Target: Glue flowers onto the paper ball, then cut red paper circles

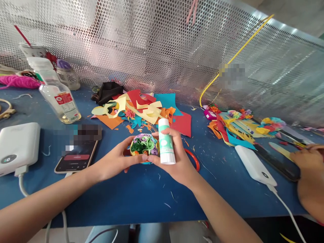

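A round ornament of rolled paper flowers (144,144), green, purple and orange, is held over the near part of the blue table. My left hand (126,156) is closed round its left side, with the thumb at its lower edge. On the other side my right hand (174,157) has its thumb on the ornament. The same hand grips a white and green glue stick (166,141), upright against the fingers. Beyond both hands lies a pile of coloured paper scraps (149,109).
On the left are a phone (81,152), a white power bank (20,145) and a bottle (59,98). To the right lie red scissor handles (193,160), another power bank (255,165) and paper flowers (270,125). Another person's hand (307,160) rests at the far right.
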Available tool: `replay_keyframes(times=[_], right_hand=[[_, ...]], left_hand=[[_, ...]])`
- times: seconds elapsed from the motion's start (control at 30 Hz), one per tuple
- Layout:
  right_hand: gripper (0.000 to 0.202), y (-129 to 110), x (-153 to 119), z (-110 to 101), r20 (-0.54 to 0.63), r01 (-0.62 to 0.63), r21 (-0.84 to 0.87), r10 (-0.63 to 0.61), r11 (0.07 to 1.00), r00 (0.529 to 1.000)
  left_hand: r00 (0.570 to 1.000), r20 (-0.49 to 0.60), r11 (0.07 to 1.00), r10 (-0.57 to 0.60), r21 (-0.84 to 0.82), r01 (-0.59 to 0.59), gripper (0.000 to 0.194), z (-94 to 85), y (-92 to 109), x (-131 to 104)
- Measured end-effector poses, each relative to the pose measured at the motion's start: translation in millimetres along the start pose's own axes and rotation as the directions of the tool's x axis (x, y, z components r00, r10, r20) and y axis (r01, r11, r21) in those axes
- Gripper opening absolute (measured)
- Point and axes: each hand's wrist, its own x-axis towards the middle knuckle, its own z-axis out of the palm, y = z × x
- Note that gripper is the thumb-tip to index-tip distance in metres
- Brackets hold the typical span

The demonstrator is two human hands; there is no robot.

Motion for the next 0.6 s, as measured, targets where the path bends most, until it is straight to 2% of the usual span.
replay_keyframes(times=[0.2,0.3,0.43,0.6], right_hand=[[0.060,1.4,-4.4,-3.8,-0.013,-0.081,0.040,0.081,0.996,0.997],[0.063,1.1,-6.9,-0.2,-0.046,-0.078,-0.032,0.077,0.996,0.996],[0.062,-0.4,-9.8,6.5,-0.110,-0.023,-0.137,0.008,0.990,0.994],[0.058,-3.3,-10.5,5.9,-0.099,0.001,-0.205,-0.021,0.979,0.995]], left_hand=[[0.988,-0.125,0.996,0.093,0.019,-0.091,0.049,2.5,-6.2,0.2],[0.984,-0.117,0.989,0.137,0.079,-0.128,0.046,2.5,-6.3,-0.4],[0.987,-0.075,0.975,0.144,0.183,-0.129,0.053,1.5,-3.8,-1.7],[0.984,-0.089,0.959,0.153,0.255,-0.126,0.050,-0.6,-3.9,-2.5]])
